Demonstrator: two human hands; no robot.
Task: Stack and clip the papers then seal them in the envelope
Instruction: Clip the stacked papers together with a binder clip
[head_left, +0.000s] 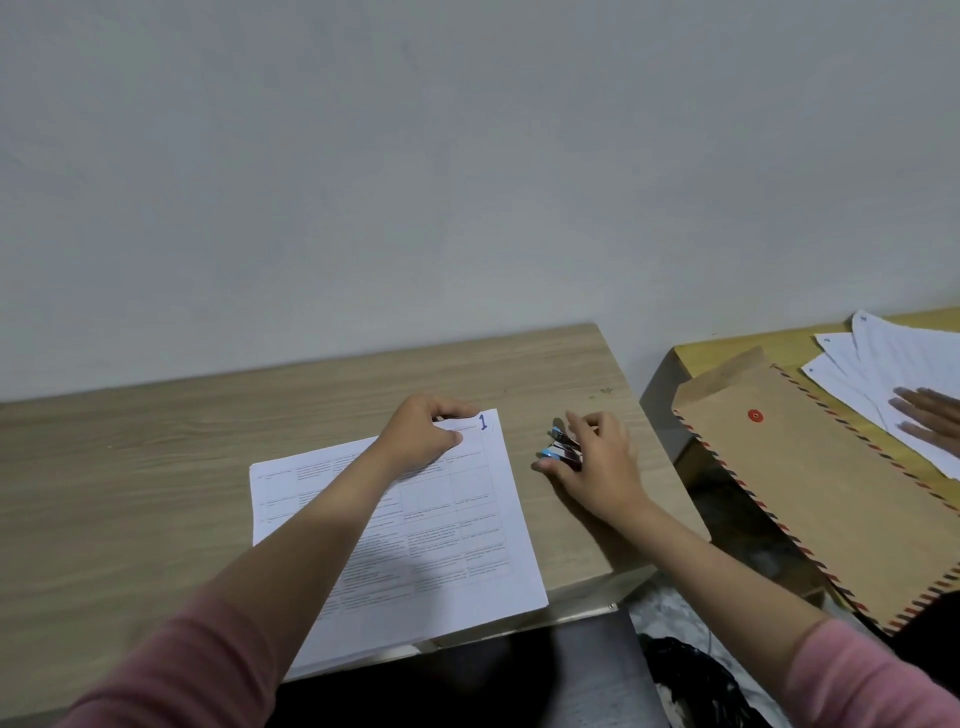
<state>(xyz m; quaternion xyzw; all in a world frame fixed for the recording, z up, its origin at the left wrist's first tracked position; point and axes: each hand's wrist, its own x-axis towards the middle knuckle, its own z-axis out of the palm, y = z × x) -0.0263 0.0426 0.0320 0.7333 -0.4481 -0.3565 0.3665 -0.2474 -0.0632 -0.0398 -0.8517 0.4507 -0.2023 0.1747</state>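
A stack of white printed papers (447, 540), marked with a blue "1" at the far right corner, lies on the wooden desk (156, 467). My left hand (423, 431) pinches the stack's far edge beside that corner. To the right of the stack, my right hand (597, 467) grips a blue-and-black binder clip (561, 448) just above the desk, its metal levers pointing away from me. A brown envelope (821, 488) with a striped border and a red button lies on the second table to the right.
Several loose white sheets (893, 374) are fanned out behind the envelope, with another person's hand (930, 421) flat on them. A gap separates the two tables. The stack overhangs the desk's near edge. A grey wall stands close behind.
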